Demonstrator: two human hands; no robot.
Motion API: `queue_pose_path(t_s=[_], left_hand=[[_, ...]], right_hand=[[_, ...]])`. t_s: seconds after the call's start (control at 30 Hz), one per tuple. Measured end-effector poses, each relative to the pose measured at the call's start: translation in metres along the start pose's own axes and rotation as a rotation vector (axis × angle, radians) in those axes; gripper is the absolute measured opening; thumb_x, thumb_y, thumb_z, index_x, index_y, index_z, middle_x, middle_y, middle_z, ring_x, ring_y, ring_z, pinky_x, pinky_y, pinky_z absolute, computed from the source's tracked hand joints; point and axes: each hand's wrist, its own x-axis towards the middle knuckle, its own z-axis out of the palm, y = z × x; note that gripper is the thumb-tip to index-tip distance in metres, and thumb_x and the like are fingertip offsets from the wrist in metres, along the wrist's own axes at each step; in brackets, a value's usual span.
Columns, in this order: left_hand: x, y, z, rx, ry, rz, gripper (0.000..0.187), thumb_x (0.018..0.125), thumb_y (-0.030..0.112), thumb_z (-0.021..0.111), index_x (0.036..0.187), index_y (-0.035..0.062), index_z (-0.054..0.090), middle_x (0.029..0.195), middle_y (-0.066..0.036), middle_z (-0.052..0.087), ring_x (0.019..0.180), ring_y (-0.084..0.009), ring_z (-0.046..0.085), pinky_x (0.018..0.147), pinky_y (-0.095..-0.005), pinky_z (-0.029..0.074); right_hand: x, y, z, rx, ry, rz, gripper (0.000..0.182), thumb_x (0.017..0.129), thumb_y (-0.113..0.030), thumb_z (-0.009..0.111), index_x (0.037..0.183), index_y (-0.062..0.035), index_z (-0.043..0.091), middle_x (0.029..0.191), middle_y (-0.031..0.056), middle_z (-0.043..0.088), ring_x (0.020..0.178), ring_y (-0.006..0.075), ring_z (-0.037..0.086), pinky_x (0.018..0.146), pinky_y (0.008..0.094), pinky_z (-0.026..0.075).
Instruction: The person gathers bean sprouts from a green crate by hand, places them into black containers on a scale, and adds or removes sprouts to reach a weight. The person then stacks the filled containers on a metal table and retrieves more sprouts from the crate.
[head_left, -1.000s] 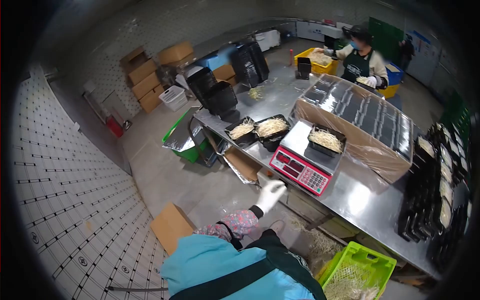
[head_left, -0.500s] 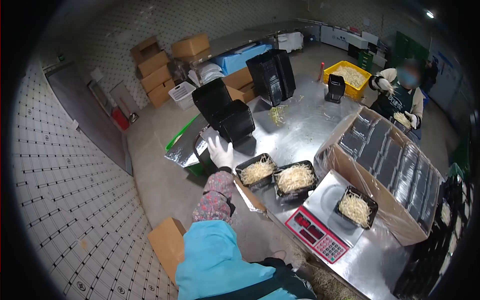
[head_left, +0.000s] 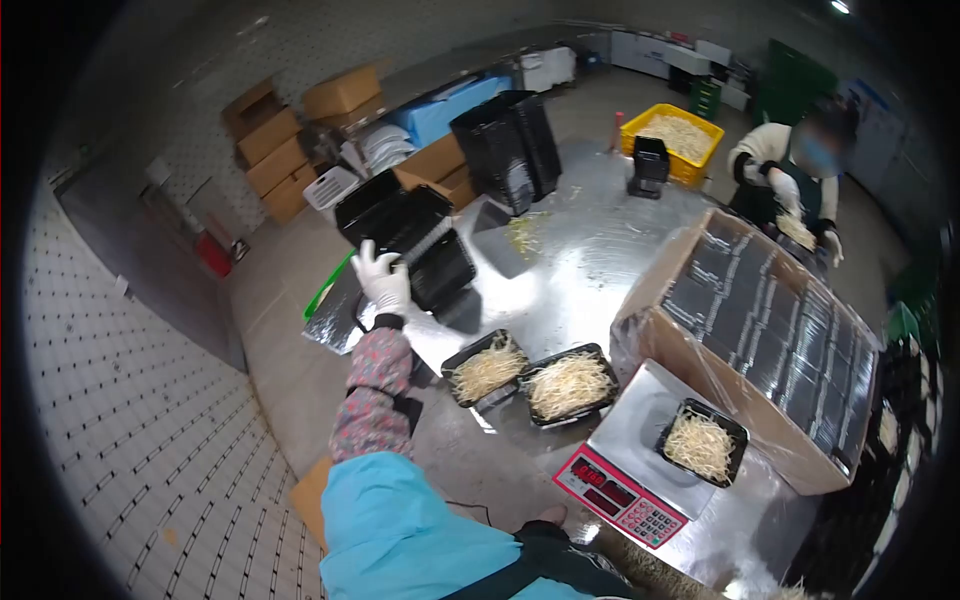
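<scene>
My left hand, in a white glove, reaches over the table's left end with its fingers curled at the near edge of a black plastic tray. That tray is tilted up among other black trays, one close to its right; the exact finger contact is hard to see. My right hand is out of view. Nearer to me, two black trays of bean sprouts sit side by side. Another tray of bean sprouts rests on the scale, whose red display is lit.
A large carton of stacked black trays stands right on the metal table. Tall tray stacks and a yellow crate of sprouts are farther back. Across the table, a co-worker's gloved hand handles sprouts. Cardboard boxes stand at far left.
My left hand has moved forward to the black trays, its fingers going from spread to curled; one tray is now tilted up. The co-worker's hands have come lower. The view has shifted.
</scene>
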Motion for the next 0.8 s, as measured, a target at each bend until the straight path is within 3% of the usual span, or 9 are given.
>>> queue_pose_path(t_s=[0.1, 0.27, 0.33, 0.37, 0.4, 0.47, 0.57, 0.63, 0.8], left_hand=[[-0.007, 0.066, -0.030, -0.562, 0.064, -0.144, 0.014, 0.075, -0.001, 0.073, 0.087, 0.0044, 0.069, 0.152, -0.022, 0.032, 0.113, -0.0297, 0.053, 0.092, -0.0350, 0.044], [-0.102, 0.241, -0.108, -1.097, -0.555, -0.261, 0.011, 0.079, -0.007, 0.068, 0.085, -0.0001, 0.062, 0.145, -0.017, 0.043, 0.088, -0.0079, 0.058, 0.073, -0.0216, 0.047], [-0.155, 0.329, -0.151, -1.455, -1.063, -0.418, 0.021, 0.070, -0.009, 0.075, 0.085, 0.0019, 0.065, 0.151, -0.025, 0.032, 0.126, -0.0256, 0.051, 0.095, -0.0321, 0.046], [-0.184, 0.364, -0.152, -1.715, -1.031, -0.053, 0.027, 0.066, -0.009, 0.078, 0.086, 0.0032, 0.066, 0.153, -0.027, 0.025, 0.143, -0.0327, 0.027, 0.109, -0.0396, 0.034], [-0.206, 0.401, -0.164, -1.638, -1.104, 0.249, 0.027, 0.067, -0.008, 0.078, 0.088, 0.0051, 0.066, 0.153, -0.026, 0.026, 0.146, -0.0359, 0.018, 0.114, -0.0396, 0.026], [-0.278, 0.455, -0.185, -1.804, -1.382, 0.253, 0.022, 0.070, -0.007, 0.074, 0.081, 0.0050, 0.060, 0.154, -0.024, 0.026, 0.145, -0.0366, 0.021, 0.113, -0.0378, 0.026], [-0.396, 0.501, -0.181, -1.735, -1.517, 0.328, 0.014, 0.074, -0.005, 0.064, 0.074, 0.0015, 0.052, 0.158, -0.011, 0.025, 0.115, -0.0229, 0.058, 0.086, -0.0279, 0.047], [-0.450, 0.511, -0.165, -1.536, -1.692, 0.310, 0.015, 0.074, -0.004, 0.066, 0.075, 0.0003, 0.052, 0.158, -0.013, 0.025, 0.117, -0.0252, 0.057, 0.087, -0.0273, 0.047], [-0.543, 0.513, -0.127, -1.258, -1.591, 0.503, 0.021, 0.071, -0.001, 0.071, 0.090, 0.0032, 0.062, 0.156, -0.021, 0.022, 0.139, -0.0345, 0.033, 0.107, -0.0340, 0.037]], right_hand=[[0.001, 0.000, 0.018, 0.518, -0.016, 0.023, 0.072, 0.078, -0.023, 0.067, 0.142, -0.0037, 0.039, 0.141, 0.0141, 0.044, 0.124, 0.0283, 0.043, 0.106, 0.0418, 0.035], [0.007, -0.015, 0.021, 0.916, -0.036, 0.111, 0.060, 0.079, -0.006, 0.069, 0.135, 0.0052, 0.048, 0.128, 0.0137, 0.057, 0.106, 0.0226, 0.059, 0.093, 0.0328, 0.049], [0.012, -0.025, 0.022, 1.024, -0.029, 0.121, 0.053, 0.081, -0.007, 0.069, 0.129, 0.0069, 0.052, 0.120, 0.0132, 0.060, 0.099, 0.0214, 0.061, 0.088, 0.0324, 0.051], [0.018, -0.024, 0.019, 1.061, -0.036, 0.070, 0.050, 0.081, -0.007, 0.069, 0.127, 0.0072, 0.054, 0.117, 0.0124, 0.061, 0.097, 0.0209, 0.062, 0.086, 0.0320, 0.052], [0.021, -0.033, 0.008, 1.068, -0.101, 0.133, 0.049, 0.081, -0.006, 0.068, 0.126, 0.0066, 0.054, 0.116, 0.0119, 0.062, 0.095, 0.0206, 0.062, 0.084, 0.0317, 0.052], [0.019, -0.058, -0.016, 0.984, -0.119, 0.074, 0.047, 0.080, -0.005, 0.068, 0.124, 0.0052, 0.054, 0.111, 0.0110, 0.063, 0.089, 0.0206, 0.064, 0.079, 0.0313, 0.054], [0.026, -0.064, -0.039, 1.074, -0.114, -0.007, 0.051, 0.078, -0.002, 0.069, 0.125, 0.0038, 0.054, 0.108, 0.0111, 0.064, 0.089, 0.0214, 0.065, 0.079, 0.0319, 0.054], [0.021, -0.088, -0.059, 1.041, -0.232, 0.037, 0.056, 0.075, 0.001, 0.070, 0.128, 0.0017, 0.052, 0.111, 0.0115, 0.063, 0.092, 0.0217, 0.064, 0.082, 0.0321, 0.054], [0.035, -0.105, -0.048, 0.718, -0.361, -0.420, 0.080, 0.066, -0.001, 0.078, 0.137, -0.0005, 0.043, 0.129, 0.0108, 0.056, 0.115, 0.0228, 0.057, 0.100, 0.0364, 0.046]])
